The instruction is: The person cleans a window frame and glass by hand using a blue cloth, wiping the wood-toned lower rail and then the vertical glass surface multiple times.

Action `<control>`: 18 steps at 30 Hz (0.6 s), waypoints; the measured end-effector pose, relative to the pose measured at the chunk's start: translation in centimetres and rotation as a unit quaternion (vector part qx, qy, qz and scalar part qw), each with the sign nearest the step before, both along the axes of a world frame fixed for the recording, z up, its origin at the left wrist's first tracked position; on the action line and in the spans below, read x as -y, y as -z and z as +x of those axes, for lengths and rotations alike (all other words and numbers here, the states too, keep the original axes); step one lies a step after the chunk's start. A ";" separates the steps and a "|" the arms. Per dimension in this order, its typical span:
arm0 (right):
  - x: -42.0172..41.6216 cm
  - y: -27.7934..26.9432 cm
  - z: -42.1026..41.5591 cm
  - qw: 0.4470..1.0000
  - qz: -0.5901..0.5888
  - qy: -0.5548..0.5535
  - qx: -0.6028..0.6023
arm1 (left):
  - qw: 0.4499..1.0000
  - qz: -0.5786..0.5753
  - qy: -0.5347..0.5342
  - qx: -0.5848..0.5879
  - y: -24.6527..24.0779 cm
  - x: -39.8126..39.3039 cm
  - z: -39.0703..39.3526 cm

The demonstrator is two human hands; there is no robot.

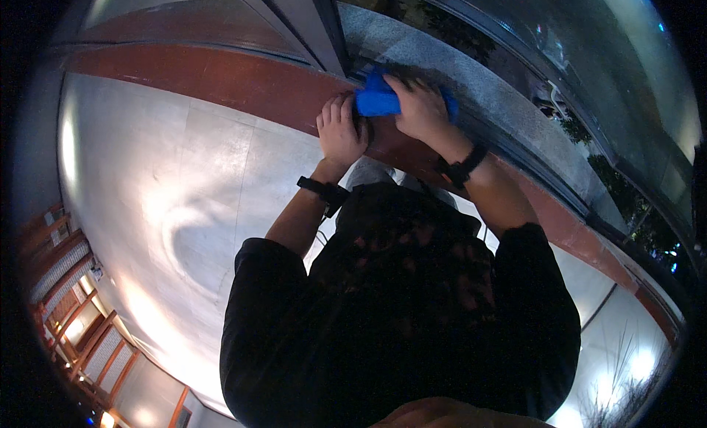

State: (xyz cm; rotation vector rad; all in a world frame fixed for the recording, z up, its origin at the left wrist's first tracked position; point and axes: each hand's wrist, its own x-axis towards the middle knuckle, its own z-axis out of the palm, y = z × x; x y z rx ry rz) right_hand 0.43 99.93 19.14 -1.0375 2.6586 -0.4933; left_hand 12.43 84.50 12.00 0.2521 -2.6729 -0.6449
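Note:
My right hand (421,108) grips a bunched blue cloth (378,100) and presses it along the inner edge of a window, where the reddish-brown sill (221,77) meets the dark metal frame track (530,165). Part of the cloth is covered by that hand, and a bit shows past its far side. Just left of the cloth, my left hand (341,131) rests on the sill with its fingers slightly apart and nothing visible in it. Each wrist wears a black band.
A dark metal post (309,24) rises from the sill ahead. Beyond the window opening lies a grey stone ledge (409,49) with plants further out. Glossy pale floor (210,152) spreads to the left, with wooden-framed furniture (102,345) at lower left.

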 end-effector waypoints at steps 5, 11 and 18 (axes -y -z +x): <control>-0.2 0.7 1.0 0.997 -0.024 0.007 -0.072 | 1.000 -0.010 0.017 0.020 -0.2 -0.2 -0.1; 3.0 0.4 0.0 0.999 0.011 0.028 -0.023 | 1.000 0.008 0.005 -0.013 1.2 0.0 0.1; -4.3 -0.2 0.5 0.993 0.096 0.064 -0.010 | 0.998 -0.014 0.046 -0.032 -0.1 -0.2 -0.2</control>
